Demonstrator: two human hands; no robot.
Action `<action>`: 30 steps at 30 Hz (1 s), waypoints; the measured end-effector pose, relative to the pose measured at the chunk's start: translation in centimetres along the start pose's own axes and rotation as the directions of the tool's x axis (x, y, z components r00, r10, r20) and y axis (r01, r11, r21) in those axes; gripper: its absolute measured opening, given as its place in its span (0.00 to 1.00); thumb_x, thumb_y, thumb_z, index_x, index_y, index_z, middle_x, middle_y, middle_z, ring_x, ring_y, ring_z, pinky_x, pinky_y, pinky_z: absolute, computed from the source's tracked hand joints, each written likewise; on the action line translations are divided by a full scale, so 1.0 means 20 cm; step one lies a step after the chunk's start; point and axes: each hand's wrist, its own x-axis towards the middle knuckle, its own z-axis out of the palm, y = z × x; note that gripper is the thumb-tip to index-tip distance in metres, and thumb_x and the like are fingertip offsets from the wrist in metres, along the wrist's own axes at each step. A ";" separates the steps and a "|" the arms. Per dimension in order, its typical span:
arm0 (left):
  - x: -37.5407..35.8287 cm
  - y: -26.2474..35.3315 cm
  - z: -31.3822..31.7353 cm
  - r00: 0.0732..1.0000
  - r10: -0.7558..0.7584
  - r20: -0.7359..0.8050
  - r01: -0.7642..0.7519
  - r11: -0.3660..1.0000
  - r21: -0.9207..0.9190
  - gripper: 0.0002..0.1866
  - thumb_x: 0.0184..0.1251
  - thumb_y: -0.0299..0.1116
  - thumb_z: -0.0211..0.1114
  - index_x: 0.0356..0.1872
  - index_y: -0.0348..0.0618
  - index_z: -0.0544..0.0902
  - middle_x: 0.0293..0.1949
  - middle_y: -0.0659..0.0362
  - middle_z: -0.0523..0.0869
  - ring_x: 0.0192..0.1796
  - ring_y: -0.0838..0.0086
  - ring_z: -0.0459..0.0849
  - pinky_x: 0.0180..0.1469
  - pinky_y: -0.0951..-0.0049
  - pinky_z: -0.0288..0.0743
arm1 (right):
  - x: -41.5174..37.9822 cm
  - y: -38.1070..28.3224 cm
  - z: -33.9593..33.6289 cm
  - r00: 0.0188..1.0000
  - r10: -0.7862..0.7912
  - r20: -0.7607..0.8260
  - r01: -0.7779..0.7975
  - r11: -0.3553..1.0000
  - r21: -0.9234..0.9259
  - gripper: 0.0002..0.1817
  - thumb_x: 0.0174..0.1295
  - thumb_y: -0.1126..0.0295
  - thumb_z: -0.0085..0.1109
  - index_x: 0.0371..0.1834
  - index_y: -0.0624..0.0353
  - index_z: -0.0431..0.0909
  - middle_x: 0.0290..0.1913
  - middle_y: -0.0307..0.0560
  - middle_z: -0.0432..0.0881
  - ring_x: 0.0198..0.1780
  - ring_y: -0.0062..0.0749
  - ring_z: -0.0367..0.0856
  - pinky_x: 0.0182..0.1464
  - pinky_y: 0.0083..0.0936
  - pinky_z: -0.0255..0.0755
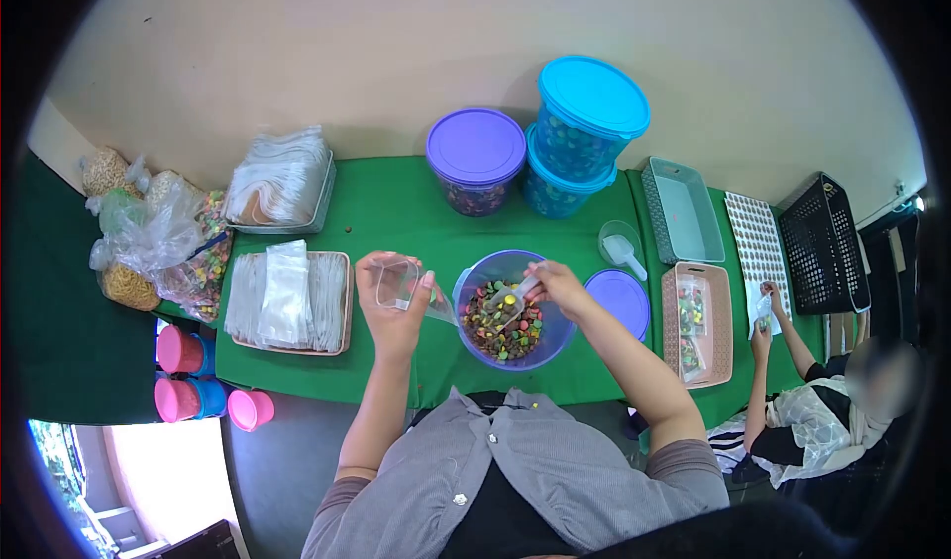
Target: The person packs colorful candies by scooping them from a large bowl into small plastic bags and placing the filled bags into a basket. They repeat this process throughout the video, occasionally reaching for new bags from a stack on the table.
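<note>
Smooth plastic bowl (563, 332), matt tablecloth (381, 203)

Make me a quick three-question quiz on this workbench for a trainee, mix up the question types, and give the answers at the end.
1. Multiple choice: what does the right hand hold? (a) a basket (b) a clear scoop (c) a bottle
2. True or false: the purple-lidded tub stands beside two stacked blue-lidded tubs.
3. Short answer: from the wearer's view, on which side of the purple bowl does the flat, round purple lid lie?

Key: 1. b. 2. True. 3. On the right side.
</note>
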 end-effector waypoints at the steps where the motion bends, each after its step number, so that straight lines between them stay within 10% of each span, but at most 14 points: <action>1: 0.00 -0.01 0.01 1.000 0.002 0.011 -0.002 1.000 -0.002 0.26 0.55 0.14 0.68 0.52 0.44 0.67 0.44 0.58 0.75 0.50 0.73 0.77 0.46 0.73 0.74 | -0.05 -0.04 -0.03 0.999 -0.034 -0.014 0.034 0.998 0.045 0.16 0.75 0.60 0.46 0.46 0.64 0.75 0.33 0.46 0.83 0.27 0.22 0.81 0.30 0.17 0.76; 6: -0.05 -0.09 0.13 0.990 -0.111 0.092 0.117 0.991 -0.064 0.26 0.54 0.18 0.71 0.51 0.43 0.68 0.44 0.59 0.77 0.49 0.73 0.79 0.48 0.72 0.74 | -0.35 -0.27 -0.18 0.959 -0.197 -0.204 0.231 0.960 0.156 0.15 0.74 0.61 0.47 0.46 0.62 0.76 0.31 0.42 0.81 0.28 0.20 0.79 0.32 0.17 0.73; 14: -0.20 -0.25 0.40 0.816 -0.258 0.517 0.072 0.933 0.353 0.31 0.49 0.35 0.78 0.51 0.44 0.70 0.44 0.58 0.80 0.45 0.72 0.82 0.45 0.71 0.76 | -0.70 -0.57 -0.18 0.790 -0.476 -0.387 0.572 0.799 0.186 0.15 0.75 0.61 0.48 0.45 0.62 0.77 0.29 0.39 0.78 0.27 0.17 0.74 0.33 0.17 0.69; 30: -0.24 -0.29 0.42 0.829 -0.189 0.527 -0.098 0.877 0.470 0.33 0.43 0.35 0.77 0.53 0.46 0.71 0.41 0.56 0.83 0.50 0.60 0.80 0.60 0.58 0.63 | -0.63 -0.42 -0.12 0.790 -0.479 -0.382 0.537 0.842 0.054 0.15 0.76 0.61 0.46 0.42 0.62 0.77 0.27 0.39 0.78 0.25 0.18 0.74 0.31 0.17 0.68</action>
